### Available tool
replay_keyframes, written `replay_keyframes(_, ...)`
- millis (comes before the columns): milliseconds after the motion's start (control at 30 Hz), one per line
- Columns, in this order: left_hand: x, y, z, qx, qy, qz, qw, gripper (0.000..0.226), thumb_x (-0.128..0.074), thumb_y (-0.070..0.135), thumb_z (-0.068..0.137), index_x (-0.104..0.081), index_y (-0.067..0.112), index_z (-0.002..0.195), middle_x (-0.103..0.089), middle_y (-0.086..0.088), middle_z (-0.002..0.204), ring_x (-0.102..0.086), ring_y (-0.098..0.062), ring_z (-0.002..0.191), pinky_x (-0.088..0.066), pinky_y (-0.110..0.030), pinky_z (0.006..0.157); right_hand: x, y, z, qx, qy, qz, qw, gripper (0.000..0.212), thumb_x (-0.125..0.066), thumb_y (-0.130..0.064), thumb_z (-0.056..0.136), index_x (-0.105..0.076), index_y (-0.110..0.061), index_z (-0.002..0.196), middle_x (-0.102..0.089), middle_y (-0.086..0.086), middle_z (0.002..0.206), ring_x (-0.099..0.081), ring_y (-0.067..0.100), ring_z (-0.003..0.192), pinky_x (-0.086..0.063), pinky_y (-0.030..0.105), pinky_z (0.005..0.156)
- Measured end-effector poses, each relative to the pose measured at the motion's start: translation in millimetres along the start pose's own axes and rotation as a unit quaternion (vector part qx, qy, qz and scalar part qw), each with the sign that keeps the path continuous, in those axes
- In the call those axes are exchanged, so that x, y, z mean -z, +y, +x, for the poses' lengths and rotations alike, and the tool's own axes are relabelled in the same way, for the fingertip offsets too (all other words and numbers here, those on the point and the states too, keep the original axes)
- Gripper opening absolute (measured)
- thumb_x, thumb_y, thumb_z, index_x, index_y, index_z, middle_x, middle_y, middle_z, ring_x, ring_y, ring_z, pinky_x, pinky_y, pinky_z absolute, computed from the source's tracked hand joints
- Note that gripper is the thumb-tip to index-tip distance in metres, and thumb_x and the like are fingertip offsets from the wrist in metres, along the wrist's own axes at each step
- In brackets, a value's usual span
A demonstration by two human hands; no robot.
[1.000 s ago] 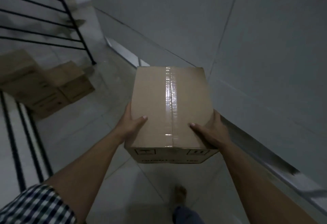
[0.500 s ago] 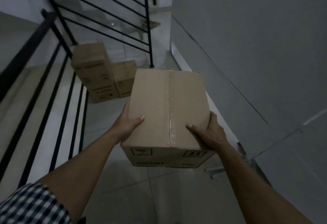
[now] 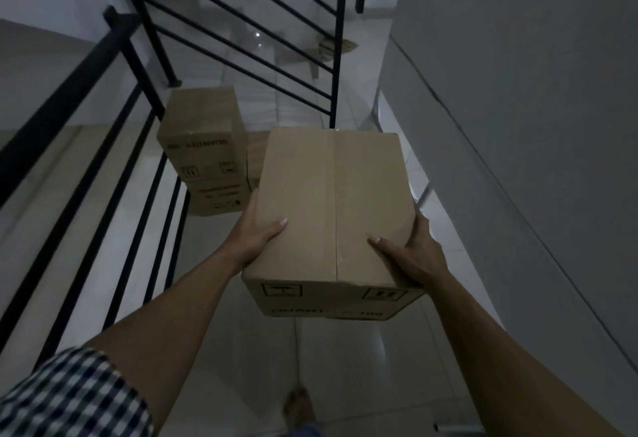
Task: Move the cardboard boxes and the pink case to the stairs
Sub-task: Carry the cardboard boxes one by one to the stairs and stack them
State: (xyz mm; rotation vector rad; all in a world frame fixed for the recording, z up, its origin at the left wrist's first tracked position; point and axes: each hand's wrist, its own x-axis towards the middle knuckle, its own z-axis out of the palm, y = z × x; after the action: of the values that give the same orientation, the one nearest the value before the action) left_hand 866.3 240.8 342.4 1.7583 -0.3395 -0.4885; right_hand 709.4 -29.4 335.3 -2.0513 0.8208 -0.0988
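I saw matt brown cardboard on the carried box (image 3: 331,208), black painted metal on the railing (image 3: 238,18) at upper left, and glossy floor tiles (image 3: 345,360) below.

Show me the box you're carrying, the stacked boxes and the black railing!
carried box (image 3: 310,201): head view, top face.
stacked boxes (image 3: 203,157): head view, top box's printed side.
railing (image 3: 337,56): head view, upright post.

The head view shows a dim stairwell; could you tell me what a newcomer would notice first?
A taped cardboard box fills the centre, gripped at its near corners by the left hand and right hand. Beyond it to the left, more boxes stand stacked on the floor beside the black railing.
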Motion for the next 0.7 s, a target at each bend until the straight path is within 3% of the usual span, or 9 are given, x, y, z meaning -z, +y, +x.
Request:
replay_keyframes(133,22,3,72,0.015,-0.007,-0.002,1.000,0.069,-0.072,0.023,0.090,-0.033,0.038,0.145,-0.057,0.013,0.130,-0.057,-0.006,0.117,-0.047,-0.034,0.097,-16,-32,66,0.000,0.002,-0.004,1.000,0.108,-0.082,-0.064,0.068,-0.025,-0.027,0.152,-0.050,0.004,0.146,-0.053,0.032,0.126,-0.045,0.047,0.100)
replay_keyframes(300,37,-1,159,0.027,0.003,-0.008,1.000,0.071,-0.070,0.015,0.091,-0.032,0.029,0.149,-0.056,0.004,0.134,-0.056,-0.012,0.119,-0.046,-0.035,0.103,-33,-61,150,0.004,-0.004,-0.013,1.000,0.111,-0.080,-0.072,0.061,-0.029,-0.027,0.149,-0.053,0.003,0.143,-0.057,0.030,0.123,-0.049,0.053,0.100)
replay_keyframes(400,46,-6,217,0.046,0.026,-0.013,0.999,0.074,-0.069,0.014,0.092,-0.027,0.025,0.152,-0.052,0.001,0.138,-0.053,-0.015,0.121,-0.043,-0.028,0.098,-43,-79,210,0.014,-0.013,-0.031,0.999,0.109,-0.080,-0.071,0.065,-0.028,-0.025,0.150,-0.053,0.003,0.144,-0.056,0.030,0.123,-0.048,0.050,0.101)
replay_keyframes(500,57,-12,277,0.063,0.050,-0.015,0.997,0.080,-0.070,0.018,0.091,-0.023,0.027,0.155,-0.048,0.003,0.142,-0.050,-0.017,0.126,-0.041,-0.034,0.106,-59,-95,274,0.024,-0.029,-0.019,0.999,0.107,-0.081,-0.064,0.069,-0.025,-0.024,0.151,-0.051,0.005,0.146,-0.054,0.031,0.126,-0.045,0.045,0.102)
replay_keyframes(633,73,-15,353,0.080,0.075,-0.012,0.994,0.078,-0.067,0.011,0.092,-0.020,0.021,0.155,-0.045,0.003,0.142,-0.047,-0.013,0.125,-0.038,-0.027,0.103,-83,-122,359,0.022,-0.052,0.000,0.998,0.108,-0.084,-0.059,0.070,-0.024,-0.023,0.152,-0.052,0.006,0.146,-0.055,0.031,0.125,-0.046,0.041,0.100)
replay_keyframes(700,87,-22,388,0.094,0.087,-0.002,0.992,0.086,-0.070,0.018,0.091,-0.015,0.022,0.157,-0.041,0.003,0.149,-0.044,-0.015,0.132,-0.035,-0.031,0.110,-96,-136,399,0.024,-0.063,0.000,0.998,0.107,-0.084,-0.059,0.070,-0.024,-0.023,0.152,-0.052,0.007,0.146,-0.055,0.032,0.125,-0.046,0.041,0.100)
